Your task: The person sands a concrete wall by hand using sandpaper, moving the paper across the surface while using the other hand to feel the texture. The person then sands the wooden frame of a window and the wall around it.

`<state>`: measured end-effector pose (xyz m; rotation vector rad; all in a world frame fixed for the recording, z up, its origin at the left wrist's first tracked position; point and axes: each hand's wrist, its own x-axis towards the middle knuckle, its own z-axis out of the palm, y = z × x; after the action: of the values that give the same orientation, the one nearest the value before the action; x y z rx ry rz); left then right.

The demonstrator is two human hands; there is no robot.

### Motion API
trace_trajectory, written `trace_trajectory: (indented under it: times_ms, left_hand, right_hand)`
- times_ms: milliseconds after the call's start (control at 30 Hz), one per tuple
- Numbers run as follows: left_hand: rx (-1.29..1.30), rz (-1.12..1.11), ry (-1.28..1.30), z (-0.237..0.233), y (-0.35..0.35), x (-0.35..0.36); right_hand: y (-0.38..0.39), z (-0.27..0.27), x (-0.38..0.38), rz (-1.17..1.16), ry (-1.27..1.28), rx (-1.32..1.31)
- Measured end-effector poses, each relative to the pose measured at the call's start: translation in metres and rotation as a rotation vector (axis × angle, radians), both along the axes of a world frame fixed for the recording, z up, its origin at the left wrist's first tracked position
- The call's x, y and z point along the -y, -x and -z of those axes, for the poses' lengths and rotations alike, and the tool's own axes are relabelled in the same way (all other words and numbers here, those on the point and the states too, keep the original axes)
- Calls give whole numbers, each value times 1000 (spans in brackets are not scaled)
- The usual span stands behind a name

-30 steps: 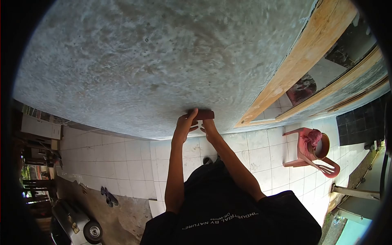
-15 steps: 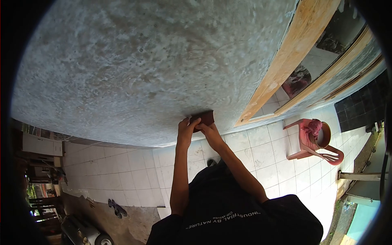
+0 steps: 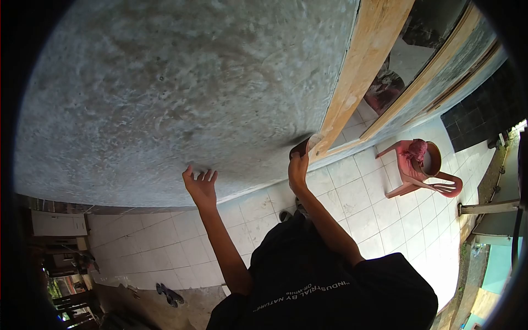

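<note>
Since the frame half a second before, the two hands had parted. The left hand [image 3: 201, 186] had let go of the dark brown block [image 3: 300, 147] and swung out to the left. The right hand [image 3: 298, 169] had carried the block rightward along the wall, up to the edge of the wooden frame.

At far left, low in the view, a pair of dark sandals [image 3: 168, 294] lay on bare ground beside the white tiled floor [image 3: 165, 236]. Next came the left hand, raised on a bare forearm with its fingers spread and holding nothing. Its fingertips were at the surface of the grey plastered wall [image 3: 165, 82], though I could not tell whether they actually touched it. Further right, the right hand was closed around the lower part of the block and pressed it against the wall. The hand hid much of the block, so only its top end showed. The block sat just beside the pale wooden door frame [image 3: 360, 71], touching or nearly touching its edge. Below both arms was the person's black shirt [image 3: 319, 280] with white lettering. At far right, well apart from the hands, a red plastic chair [image 3: 410, 179] stood on the tiles. It carried a round brown basin [image 3: 433, 159] and a reddish cloth [image 3: 416, 149].
</note>
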<state>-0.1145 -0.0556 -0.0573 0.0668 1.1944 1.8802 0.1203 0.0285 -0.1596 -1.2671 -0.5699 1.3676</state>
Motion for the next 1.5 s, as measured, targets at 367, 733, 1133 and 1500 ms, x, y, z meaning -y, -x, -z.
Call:
trace_trajectory:
  times_ms: [367, 733, 1133, 1500]
  left_hand:
    - [-36, 66, 66, -3, 13, -3]
    - [-173, 175, 78, -1, 14, 0]
    - [-276, 95, 202, -1, 15, 8]
    - [-333, -113, 142, -7, 1, -10]
  right_hand:
    - [29, 5, -34, 131, -84, 489]
    - [8, -5, -47, 151, 208, 140]
    - [6, -33, -36, 141, 57, 399]
    - [-6, -42, -51, 137, 117, 437]
